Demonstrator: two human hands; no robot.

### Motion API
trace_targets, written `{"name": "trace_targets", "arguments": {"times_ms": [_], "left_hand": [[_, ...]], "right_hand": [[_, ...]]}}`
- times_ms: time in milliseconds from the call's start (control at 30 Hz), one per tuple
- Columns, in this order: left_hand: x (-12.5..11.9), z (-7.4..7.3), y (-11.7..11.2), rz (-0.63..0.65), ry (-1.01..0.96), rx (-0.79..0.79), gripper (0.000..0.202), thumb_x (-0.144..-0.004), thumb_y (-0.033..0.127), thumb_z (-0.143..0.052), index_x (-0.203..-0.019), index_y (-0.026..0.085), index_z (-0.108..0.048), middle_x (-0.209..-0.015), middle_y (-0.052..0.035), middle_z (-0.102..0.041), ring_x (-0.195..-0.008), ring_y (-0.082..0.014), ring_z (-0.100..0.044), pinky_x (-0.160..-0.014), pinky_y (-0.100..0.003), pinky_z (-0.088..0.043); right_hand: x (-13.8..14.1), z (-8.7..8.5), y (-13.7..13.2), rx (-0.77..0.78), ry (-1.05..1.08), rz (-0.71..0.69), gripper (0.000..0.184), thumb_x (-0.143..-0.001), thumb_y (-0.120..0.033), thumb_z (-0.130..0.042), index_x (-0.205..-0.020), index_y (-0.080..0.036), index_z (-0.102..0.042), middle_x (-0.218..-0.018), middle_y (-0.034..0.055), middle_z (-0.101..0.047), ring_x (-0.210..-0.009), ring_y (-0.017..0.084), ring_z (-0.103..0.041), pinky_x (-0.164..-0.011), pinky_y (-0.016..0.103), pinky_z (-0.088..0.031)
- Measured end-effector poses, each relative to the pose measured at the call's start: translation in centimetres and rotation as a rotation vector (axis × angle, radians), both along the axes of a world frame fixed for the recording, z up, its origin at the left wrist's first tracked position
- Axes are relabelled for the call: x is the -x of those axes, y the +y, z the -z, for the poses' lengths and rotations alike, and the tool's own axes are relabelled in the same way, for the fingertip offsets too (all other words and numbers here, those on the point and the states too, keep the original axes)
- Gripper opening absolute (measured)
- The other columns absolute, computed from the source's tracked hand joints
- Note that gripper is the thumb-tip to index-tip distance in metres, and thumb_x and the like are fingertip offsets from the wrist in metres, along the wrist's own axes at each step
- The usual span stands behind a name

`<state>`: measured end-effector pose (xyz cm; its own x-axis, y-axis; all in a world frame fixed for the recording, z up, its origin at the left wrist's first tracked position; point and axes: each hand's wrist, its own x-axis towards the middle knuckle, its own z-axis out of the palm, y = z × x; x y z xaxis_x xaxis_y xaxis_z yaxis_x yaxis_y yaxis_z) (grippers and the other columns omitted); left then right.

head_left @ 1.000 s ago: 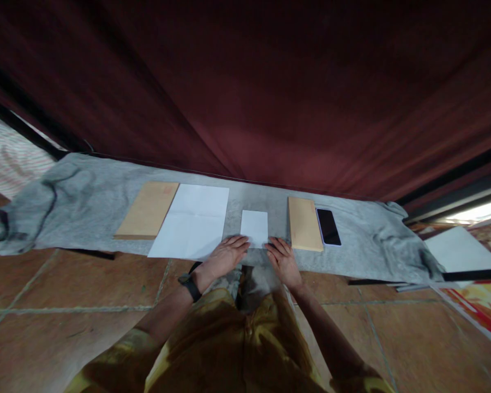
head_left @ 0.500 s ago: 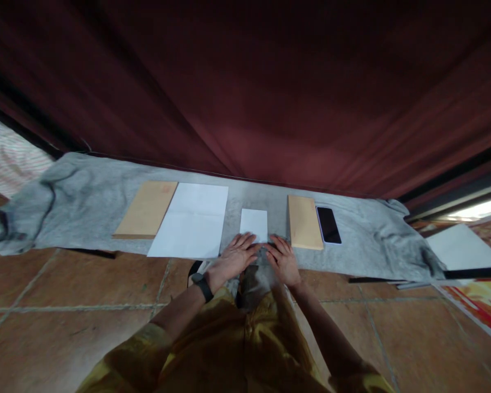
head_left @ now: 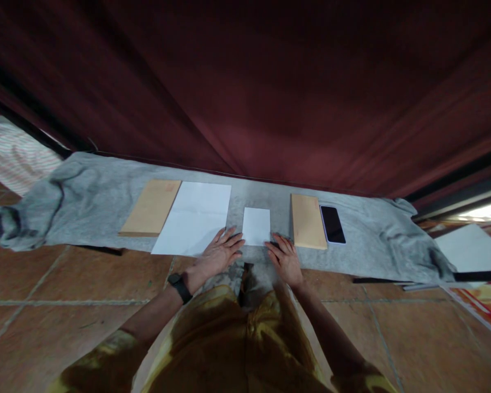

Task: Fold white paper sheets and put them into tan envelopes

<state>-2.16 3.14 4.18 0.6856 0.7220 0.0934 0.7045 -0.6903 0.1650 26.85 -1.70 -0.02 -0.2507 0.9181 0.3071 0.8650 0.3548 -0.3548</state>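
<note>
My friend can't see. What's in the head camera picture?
A left hand and right hand lie flat on a grey cloth, flanking a small white paper rectangle. A large white sheet, two brown envelopes and a black phone lie alongside.

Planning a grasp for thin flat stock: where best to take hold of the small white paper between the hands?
Pinch the near short edge of the small white paper, coming from the person's side. It lies flat on the grey cloth, so no height to clamp; the soft cloth probably lets a fingertip slip under. That edge sits free between the left hand and right hand.
</note>
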Motion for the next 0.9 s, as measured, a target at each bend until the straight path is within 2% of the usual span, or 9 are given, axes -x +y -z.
{"name": "trace_targets", "arguments": {"times_ms": [100, 333, 467, 633, 900], "left_hand": [[-0.4, 0.0, 0.0, 0.014, -0.001, -0.012, 0.040, -0.101, 0.037, -0.055, -0.140, 0.029, -0.061, -0.155, -0.0030, -0.052, -0.152, -0.0262, -0.032, -0.126, -0.052, -0.021], [-4.4, 0.4, -0.1, 0.040, 0.001, 0.007, 0.044, -0.100, 0.041, -0.057, -0.142, 0.027, -0.058, -0.157, -0.0056, -0.049, -0.153, -0.0276, -0.031, -0.125, -0.052, -0.024], [-5.6, 0.6, -0.1, 0.053, 0.005, 0.001, 0.047, -0.099, 0.041, -0.059, -0.144, 0.029, -0.056, -0.158, -0.0068, -0.049, -0.153, -0.0265, -0.032, -0.125, -0.051, -0.024], [-5.0, 0.7, -0.2, 0.060, 0.026, -0.024, 0.050, -0.099, 0.045, -0.058, -0.146, 0.028, -0.054, -0.155, -0.0066, -0.052, -0.153, -0.0266, -0.032, -0.126, -0.053, -0.021], [-1.9, 0.8, -0.4, 0.065, 0.033, -0.031, 0.053, -0.101, 0.046, -0.054, -0.148, 0.020, -0.051, -0.157, -0.0089, -0.050, -0.154, -0.0268, -0.030, -0.127, -0.052, -0.018]], "right_hand": [[0.0, 0.0, 0.0, -0.006, 0.003, 0.003, 0.036, -0.104, -0.033, -0.049, -0.136, -0.032, -0.066, -0.154, 0.0046, -0.051, -0.144, 0.027, -0.043, -0.119, 0.051, -0.038], [0.5, -0.2, 0.2, -0.003, -0.009, 0.000, 0.035, -0.104, -0.033, -0.050, -0.134, -0.031, -0.066, -0.157, 0.0060, -0.047, -0.146, 0.028, -0.040, -0.119, 0.051, -0.037], [0.9, -0.4, 0.3, 0.005, -0.009, -0.004, 0.033, -0.103, -0.033, -0.052, -0.132, -0.030, -0.068, -0.156, 0.0061, -0.047, -0.146, 0.028, -0.040, -0.118, 0.051, -0.037], [0.9, -0.3, 0.3, -0.002, -0.018, -0.002, 0.035, -0.104, -0.031, -0.049, -0.134, -0.029, -0.066, -0.157, 0.0058, -0.048, -0.147, 0.028, -0.039, -0.118, 0.051, -0.037], [0.2, 0.2, 0.2, 0.000, 0.014, -0.053, 0.038, -0.104, -0.029, -0.046, -0.138, -0.025, -0.063, -0.155, 0.0060, -0.051, -0.148, 0.028, -0.038, -0.117, 0.052, -0.039]]}}
